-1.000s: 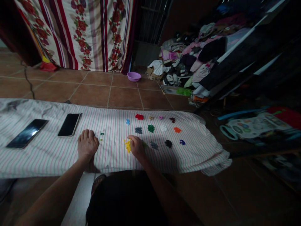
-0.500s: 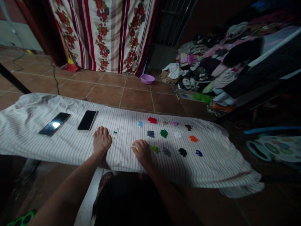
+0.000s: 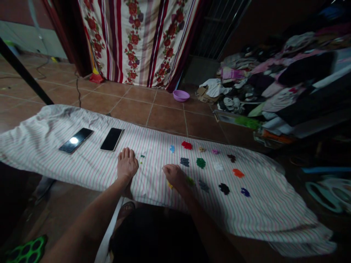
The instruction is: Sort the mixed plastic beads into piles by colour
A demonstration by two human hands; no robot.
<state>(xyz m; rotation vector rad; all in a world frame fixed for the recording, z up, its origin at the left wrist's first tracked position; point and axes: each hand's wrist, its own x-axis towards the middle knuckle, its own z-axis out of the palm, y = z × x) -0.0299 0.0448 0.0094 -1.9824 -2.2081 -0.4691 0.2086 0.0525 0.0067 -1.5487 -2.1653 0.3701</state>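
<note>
the yellow pile [image 3: 170,185] lies on the striped cloth [image 3: 153,182], mostly hidden under the right hand [image 3: 175,176], so its long axis cannot be told. that hand's fingers curl together, pointing left; whether they pinch a piece cannot be told. the lime pile [image 3: 189,180] is partly hidden by the wrist. the left hand [image 3: 127,163] rests flat, palm down, fingers pointing away from the person. just right of it the green bits [image 3: 142,156] form a short row, its long axis running away too. on the floor beyond, a basin [image 3: 181,96] stands upright, its visible inside plain purple.
</note>
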